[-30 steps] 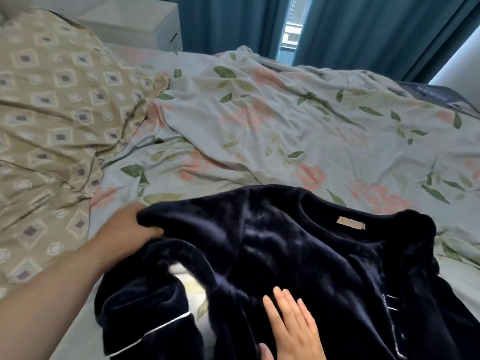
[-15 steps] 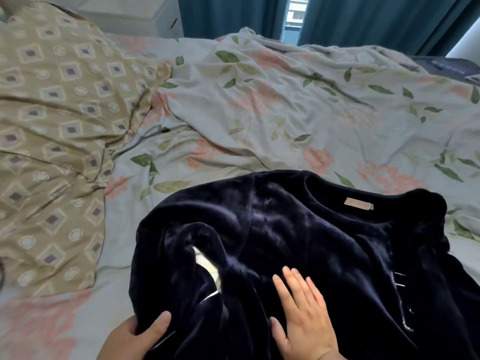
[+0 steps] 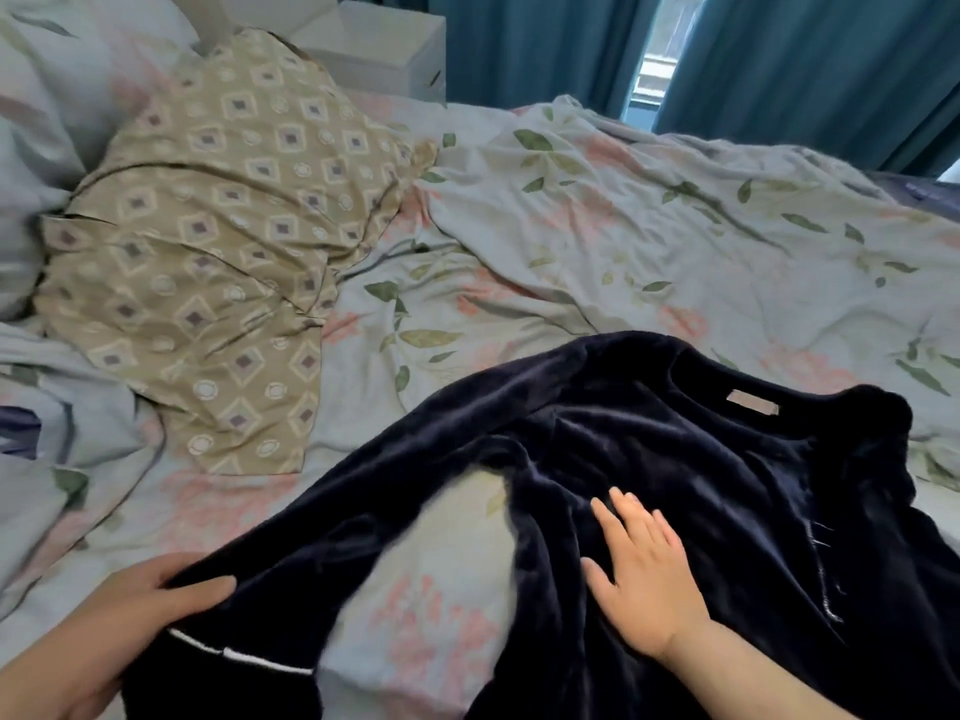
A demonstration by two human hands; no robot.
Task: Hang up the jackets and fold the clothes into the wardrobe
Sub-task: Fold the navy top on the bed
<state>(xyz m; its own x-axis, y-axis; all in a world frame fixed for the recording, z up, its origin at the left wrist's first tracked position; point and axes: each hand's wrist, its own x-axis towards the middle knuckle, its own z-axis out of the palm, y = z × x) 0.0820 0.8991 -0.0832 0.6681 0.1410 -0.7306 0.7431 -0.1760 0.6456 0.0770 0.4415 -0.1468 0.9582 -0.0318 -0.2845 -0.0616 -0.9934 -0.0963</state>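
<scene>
The bed, with its floral cover and a tan patterned pillow, carries the task's thing: a navy fleece jacket lying open and flat near the person, collar label facing up. Half a second ago its sleeve is bunched against the body; now it runs out straight toward the lower left, with bedcover showing between sleeve and body. The left hand grips the sleeve just above the white-piped cuff, thumb on top. The right hand lies flat on the jacket body with fingers spread, pinning it. The jacket looks to be getting smoothed out for hanging or folding; nothing is in the wardrobe yet.
</scene>
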